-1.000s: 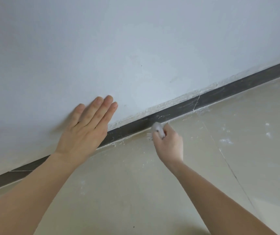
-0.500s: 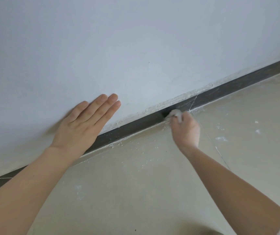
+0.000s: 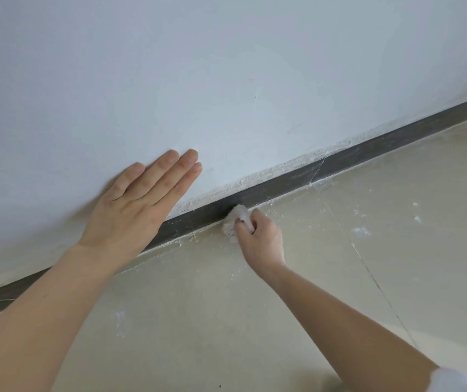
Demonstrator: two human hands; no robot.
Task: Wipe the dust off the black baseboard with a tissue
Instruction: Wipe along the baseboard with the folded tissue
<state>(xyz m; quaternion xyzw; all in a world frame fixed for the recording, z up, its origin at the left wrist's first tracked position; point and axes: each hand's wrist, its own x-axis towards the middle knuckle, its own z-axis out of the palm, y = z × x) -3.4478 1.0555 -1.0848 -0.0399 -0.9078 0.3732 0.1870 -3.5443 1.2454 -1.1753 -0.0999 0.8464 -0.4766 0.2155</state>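
The black baseboard (image 3: 362, 152) runs diagonally from the lower left to the upper right, between a white wall and the floor. My right hand (image 3: 262, 236) grips a crumpled white tissue (image 3: 236, 219) and holds it against the lower edge of the baseboard near the middle of the view. My left hand (image 3: 139, 202) lies flat on the wall with straight fingers, its heel overlapping the baseboard. White specks and streaks mark the baseboard to the right of the tissue.
The white wall (image 3: 226, 80) fills the upper half, with rough plaster along its bottom edge. The beige tiled floor (image 3: 396, 250) carries white dust and paint spots. A dark tile joint (image 3: 368, 270) runs down to the right.
My right hand with the tissue slid to the right along the baseboard, then came back to the left. My left hand stayed flat on the wall.
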